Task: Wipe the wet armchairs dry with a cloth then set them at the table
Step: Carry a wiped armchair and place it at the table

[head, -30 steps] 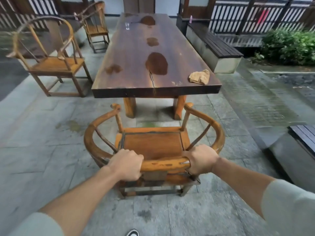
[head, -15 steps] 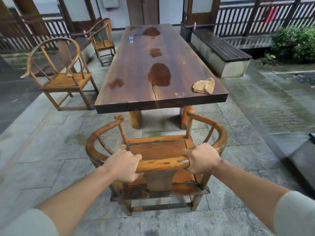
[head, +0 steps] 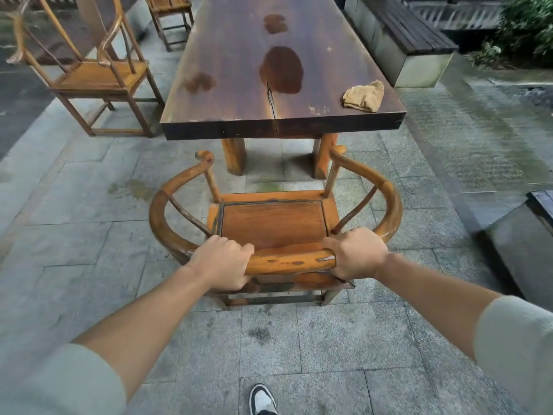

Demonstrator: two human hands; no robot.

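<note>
A round-backed wooden armchair [head: 270, 224] stands on the paving just short of the near end of the long dark wooden table [head: 239, 94], facing it. My left hand [head: 221, 262] grips the curved top rail left of its middle. My right hand [head: 357, 253] grips the same rail to the right. A crumpled tan cloth [head: 363, 95] lies on the table's near right corner. A second armchair [head: 89, 67] stands at the table's left side, and a third [head: 170, 13] further back on the left.
The tabletop shows several dark wet patches [head: 281, 70]. A dark slatted bench [head: 410, 37] runs along the right of the table, and another bench end [head: 526, 244] juts in at right. Green shrubs [head: 529, 25] grow at the far right. My shoe [head: 263, 399] is below.
The armchair, held in both hands, has come nearer to the table's end, and the view has tilted downward. Both grips stay the same.
</note>
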